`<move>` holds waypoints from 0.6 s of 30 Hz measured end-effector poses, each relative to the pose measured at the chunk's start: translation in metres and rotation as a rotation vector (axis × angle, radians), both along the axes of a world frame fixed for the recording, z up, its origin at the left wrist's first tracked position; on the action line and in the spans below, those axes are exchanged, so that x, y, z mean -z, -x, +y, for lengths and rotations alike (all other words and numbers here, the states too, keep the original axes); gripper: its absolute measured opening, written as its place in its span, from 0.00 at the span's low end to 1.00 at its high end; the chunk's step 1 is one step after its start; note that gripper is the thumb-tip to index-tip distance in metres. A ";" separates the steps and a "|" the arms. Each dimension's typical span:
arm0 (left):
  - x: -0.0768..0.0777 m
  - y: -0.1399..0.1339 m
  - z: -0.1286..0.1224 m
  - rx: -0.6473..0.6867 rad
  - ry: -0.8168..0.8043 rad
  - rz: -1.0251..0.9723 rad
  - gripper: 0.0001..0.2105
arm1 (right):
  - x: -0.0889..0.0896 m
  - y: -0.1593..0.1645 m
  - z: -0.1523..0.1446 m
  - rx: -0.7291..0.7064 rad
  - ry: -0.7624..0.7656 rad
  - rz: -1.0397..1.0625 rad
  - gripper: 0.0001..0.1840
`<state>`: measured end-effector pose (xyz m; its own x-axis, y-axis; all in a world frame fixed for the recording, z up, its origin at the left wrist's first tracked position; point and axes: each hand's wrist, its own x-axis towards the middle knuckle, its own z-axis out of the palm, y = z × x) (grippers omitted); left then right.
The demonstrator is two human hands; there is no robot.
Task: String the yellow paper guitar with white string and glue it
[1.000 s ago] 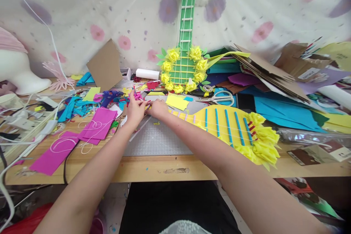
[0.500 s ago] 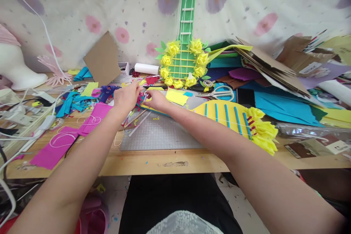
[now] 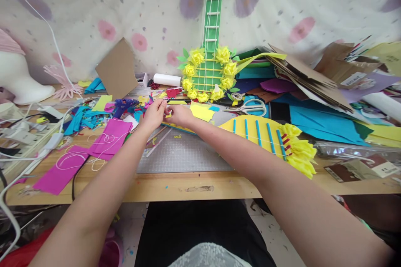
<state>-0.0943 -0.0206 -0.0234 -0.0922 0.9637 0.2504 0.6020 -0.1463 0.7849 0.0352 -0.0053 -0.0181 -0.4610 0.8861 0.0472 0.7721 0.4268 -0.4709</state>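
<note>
My left hand (image 3: 153, 115) and my right hand (image 3: 179, 115) meet at the far end of a yellow craft guitar (image 3: 241, 128) lying on its back. Both have their fingers pinched together, the tips nearly touching. Whatever is between them is too small to make out. Blue strips, dark red pieces and yellow paper flowers (image 3: 297, 148) decorate the guitar's body, and a thin white string crosses it. My right forearm passes over the middle of the guitar and hides part of it. Under the guitar lies a grey cutting mat (image 3: 188, 156).
A green craft guitar (image 3: 214, 29) with yellow flowers leans against the curtain behind. Scissors (image 3: 250, 107) and a phone (image 3: 280, 112) lie beyond the yellow guitar. To the left are a blue glue gun (image 3: 123, 107), magenta paper (image 3: 111, 137) with white string, and cables. Cardboard (image 3: 310, 75) is stacked right.
My left hand has shifted slightly right and down, closing up against my right hand. Magenta paper it partly covered shows more. The view has tilted slightly.
</note>
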 end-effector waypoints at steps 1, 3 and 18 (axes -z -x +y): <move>0.002 -0.002 0.000 0.003 0.009 -0.043 0.14 | 0.001 0.000 -0.001 0.001 -0.008 -0.008 0.23; 0.005 -0.005 0.001 0.014 0.053 -0.128 0.12 | 0.003 0.000 -0.001 0.010 -0.022 -0.037 0.21; -0.003 -0.021 -0.001 0.024 0.344 0.414 0.10 | -0.010 -0.011 0.007 0.053 0.347 -0.019 0.39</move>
<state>-0.0733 -0.0217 -0.0206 -0.0292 0.9972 -0.0690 0.8708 0.0593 0.4880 0.0462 0.0019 -0.0085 -0.4117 0.8708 -0.2689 0.7988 0.2028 -0.5664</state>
